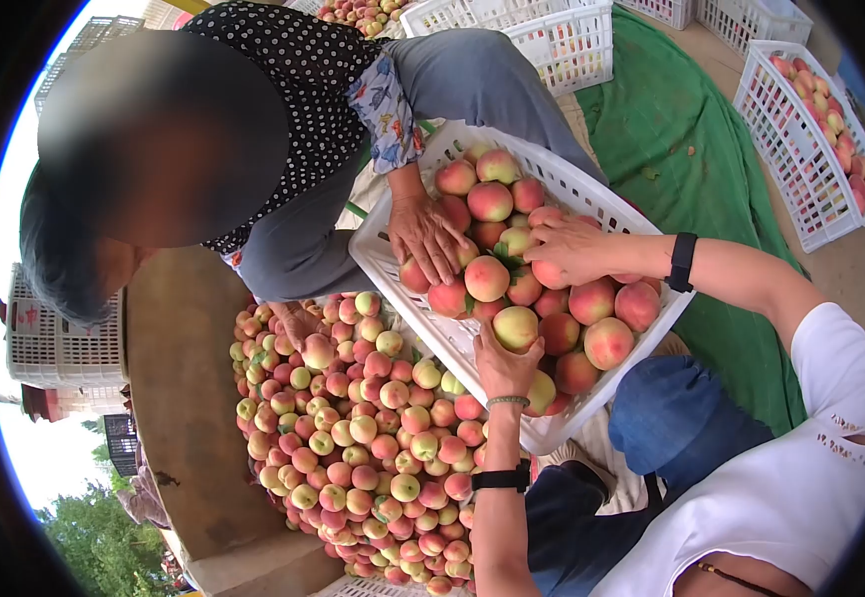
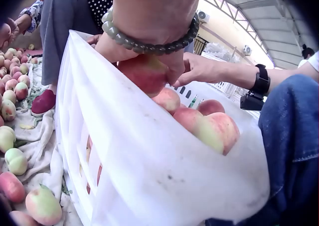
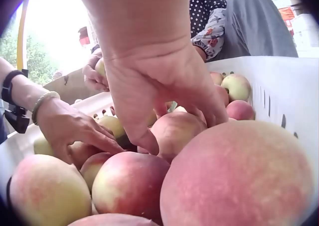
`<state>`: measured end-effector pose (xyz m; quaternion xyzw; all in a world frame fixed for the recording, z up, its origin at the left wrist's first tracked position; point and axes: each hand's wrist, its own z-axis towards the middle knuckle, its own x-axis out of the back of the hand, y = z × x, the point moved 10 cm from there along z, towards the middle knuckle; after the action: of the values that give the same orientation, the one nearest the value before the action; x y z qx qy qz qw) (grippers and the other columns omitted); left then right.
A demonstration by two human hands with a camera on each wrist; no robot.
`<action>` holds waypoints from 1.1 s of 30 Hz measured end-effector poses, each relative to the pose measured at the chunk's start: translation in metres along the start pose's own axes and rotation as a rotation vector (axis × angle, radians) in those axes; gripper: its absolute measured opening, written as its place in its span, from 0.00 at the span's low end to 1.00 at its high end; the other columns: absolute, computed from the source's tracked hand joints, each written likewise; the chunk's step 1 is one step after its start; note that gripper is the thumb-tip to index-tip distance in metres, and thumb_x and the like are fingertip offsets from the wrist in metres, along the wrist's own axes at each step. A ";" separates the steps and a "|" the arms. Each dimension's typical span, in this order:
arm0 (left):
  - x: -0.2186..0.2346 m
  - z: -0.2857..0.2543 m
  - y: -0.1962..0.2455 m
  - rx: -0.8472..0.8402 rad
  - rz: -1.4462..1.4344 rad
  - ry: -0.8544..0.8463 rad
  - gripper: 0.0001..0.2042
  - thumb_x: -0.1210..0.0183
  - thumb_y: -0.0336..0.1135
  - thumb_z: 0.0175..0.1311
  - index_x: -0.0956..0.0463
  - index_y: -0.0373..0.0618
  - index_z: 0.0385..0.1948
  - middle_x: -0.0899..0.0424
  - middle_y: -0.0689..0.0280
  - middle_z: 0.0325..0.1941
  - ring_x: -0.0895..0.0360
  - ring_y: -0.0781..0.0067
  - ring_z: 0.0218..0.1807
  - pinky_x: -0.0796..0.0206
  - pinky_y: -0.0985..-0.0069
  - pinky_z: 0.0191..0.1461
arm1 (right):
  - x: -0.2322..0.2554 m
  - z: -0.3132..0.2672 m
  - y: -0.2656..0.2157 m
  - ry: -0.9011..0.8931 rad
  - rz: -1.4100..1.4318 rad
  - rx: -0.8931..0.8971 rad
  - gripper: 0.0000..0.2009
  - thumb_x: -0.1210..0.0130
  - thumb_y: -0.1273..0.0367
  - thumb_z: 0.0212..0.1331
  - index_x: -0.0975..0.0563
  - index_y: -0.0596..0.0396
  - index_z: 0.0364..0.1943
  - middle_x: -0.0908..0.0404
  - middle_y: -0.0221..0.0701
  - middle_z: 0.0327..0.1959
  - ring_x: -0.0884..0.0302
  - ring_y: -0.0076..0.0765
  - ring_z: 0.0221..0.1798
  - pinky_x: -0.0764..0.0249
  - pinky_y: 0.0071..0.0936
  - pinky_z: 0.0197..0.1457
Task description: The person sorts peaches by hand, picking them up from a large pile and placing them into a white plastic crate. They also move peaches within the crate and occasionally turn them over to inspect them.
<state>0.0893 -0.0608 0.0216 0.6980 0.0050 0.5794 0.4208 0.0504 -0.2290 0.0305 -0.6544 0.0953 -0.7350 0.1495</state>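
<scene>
A white plastic crate (image 1: 432,343), well filled with red and yellow peaches, stands in front of me. Over its near edge comes my left hand (image 1: 505,370), with a bracelet at the wrist; thumb and fingers hold a yellowish peach (image 1: 517,326). My right hand (image 1: 578,253) reaches in from the other side. In the right wrist view its thumb and fingers curl round a pinkish peach (image 3: 177,132) among the others. Another person's hand (image 1: 426,237) rests on peaches in the same crate, and their other hand (image 1: 298,323) is at a peach on the heap.
A large heap of loose peaches (image 1: 353,448) lies beside the crate, on pale cloth. The other person (image 1: 303,109) sits across from me, a knee near the crate. A green cloth (image 1: 686,129) covers floor behind it. More white crates (image 1: 800,189) stand farther off.
</scene>
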 end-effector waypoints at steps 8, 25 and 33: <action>-0.005 0.025 -0.002 -0.033 0.065 -0.083 0.40 0.28 0.43 0.38 0.35 0.43 0.58 0.25 0.46 0.50 0.26 0.43 0.52 0.32 0.57 0.57 | -0.046 -0.003 0.008 -0.213 -0.194 0.016 0.29 0.35 0.66 0.44 0.29 0.40 0.55 0.30 0.38 0.53 0.32 0.46 0.58 0.29 0.44 0.53; -0.110 0.005 0.015 -0.250 0.548 -0.457 0.26 0.34 0.42 0.49 0.28 0.45 0.52 0.24 0.55 0.53 0.29 0.52 0.58 0.35 0.59 0.60 | -0.051 0.002 0.017 -0.300 -0.015 -0.158 0.29 0.35 0.71 0.39 0.26 0.48 0.54 0.32 0.41 0.56 0.31 0.53 0.55 0.27 0.47 0.51; -0.139 0.005 0.001 -0.093 0.627 -0.555 0.31 0.35 0.45 0.50 0.33 0.50 0.58 0.27 0.55 0.57 0.30 0.46 0.59 0.34 0.55 0.59 | -0.019 0.016 0.035 -0.040 0.209 -0.317 0.26 0.34 0.67 0.32 0.25 0.56 0.43 0.24 0.46 0.45 0.22 0.53 0.42 0.23 0.44 0.39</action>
<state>0.0471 -0.1336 -0.0896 0.7755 -0.3473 0.4691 0.2407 0.0711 -0.2543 0.0027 -0.6706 0.2744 -0.6783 0.1220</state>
